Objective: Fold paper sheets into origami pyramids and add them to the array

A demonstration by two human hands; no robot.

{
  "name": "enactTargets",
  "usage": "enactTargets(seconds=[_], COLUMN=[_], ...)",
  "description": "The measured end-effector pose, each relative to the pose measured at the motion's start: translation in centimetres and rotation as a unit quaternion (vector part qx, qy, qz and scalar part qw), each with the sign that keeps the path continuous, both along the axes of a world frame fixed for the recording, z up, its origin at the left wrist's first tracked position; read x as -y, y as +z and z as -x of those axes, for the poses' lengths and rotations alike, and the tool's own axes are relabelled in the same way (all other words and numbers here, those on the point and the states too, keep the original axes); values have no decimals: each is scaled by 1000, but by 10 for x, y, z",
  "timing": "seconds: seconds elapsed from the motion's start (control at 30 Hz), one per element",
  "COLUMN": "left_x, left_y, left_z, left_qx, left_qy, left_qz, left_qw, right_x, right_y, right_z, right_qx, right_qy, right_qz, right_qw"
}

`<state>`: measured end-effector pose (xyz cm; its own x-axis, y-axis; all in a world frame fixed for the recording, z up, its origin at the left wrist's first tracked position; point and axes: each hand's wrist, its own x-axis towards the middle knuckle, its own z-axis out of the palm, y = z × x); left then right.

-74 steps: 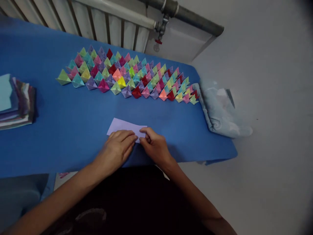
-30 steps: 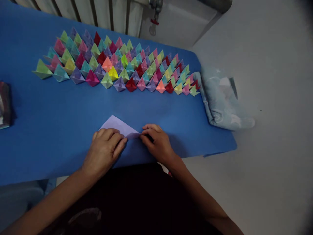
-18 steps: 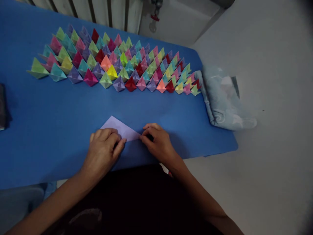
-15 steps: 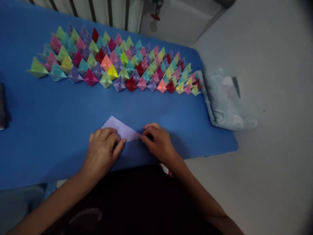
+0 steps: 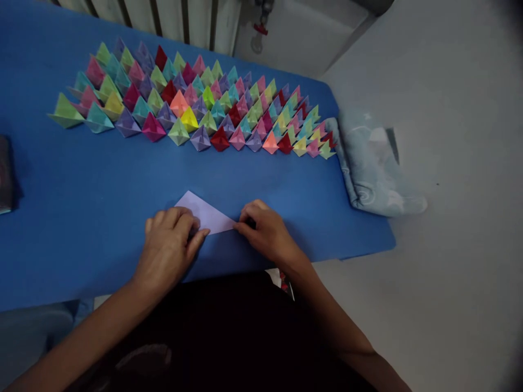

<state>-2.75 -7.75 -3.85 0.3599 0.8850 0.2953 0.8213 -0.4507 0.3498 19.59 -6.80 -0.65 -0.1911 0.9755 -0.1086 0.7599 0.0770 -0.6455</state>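
A pale purple sheet of paper [image 5: 210, 216], folded to a triangle-like shape, lies near the front edge of the blue table. My left hand [image 5: 169, 239] is closed on its left part, the thumb along the lower edge and the curled fingers on top, so that corner is partly hidden. At the paper's right tip, my right hand [image 5: 263, 228] pinches the point between thumb and fingers. Beyond both hands stand several rows of small folded paper boats [image 5: 188, 118] in many colours.
The blue table [image 5: 122, 185] runs across the view. A folded light-blue patterned cloth [image 5: 368, 174] sits at its right end against the wall. At the far left edge is a dark object [image 5: 5, 174]. A radiator [image 5: 200, 22] stands behind the table.
The right hand's fingers have closed more tightly together at the paper's right tip. The left hand still holds the left part. The whole view has shifted slightly.
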Motion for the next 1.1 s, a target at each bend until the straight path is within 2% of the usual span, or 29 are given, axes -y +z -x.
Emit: enactTargets(seconds=[0.23,0.4,0.47,0.57,0.7,0.83,1.0,1.1], left_x=[3,5,4,4,6,10,11,9], left_y=[-1,3,5,10,9,1,-3,-4], left_z=[8,-9,-17,-25,-22,-13,-10,-12], left_qx=[-64,-56,-80,-130,-127,-98,-42,-26], left_qy=[-76,-170,-193,-179,-145,-141,-133,-128], left_qz=[-53,-126,-130,-90,-53,-80,-96,-100], left_qw=[994,976,969,971,980,982,986,986], right_x=[0,2,5,7,3,-1,3,7], right_y=[1,1,2,2,9,18,17,13], right_z=[-7,3,9,16,19,18,20,22], right_qx=[-15,84,117,142,149,130,118,53], right_qy=[10,48,63,59,22,16,24,7], right_qz=[-24,-62,-77,-77,-28,26,-13,-3], right_qw=[1000,993,988,985,988,991,993,999])
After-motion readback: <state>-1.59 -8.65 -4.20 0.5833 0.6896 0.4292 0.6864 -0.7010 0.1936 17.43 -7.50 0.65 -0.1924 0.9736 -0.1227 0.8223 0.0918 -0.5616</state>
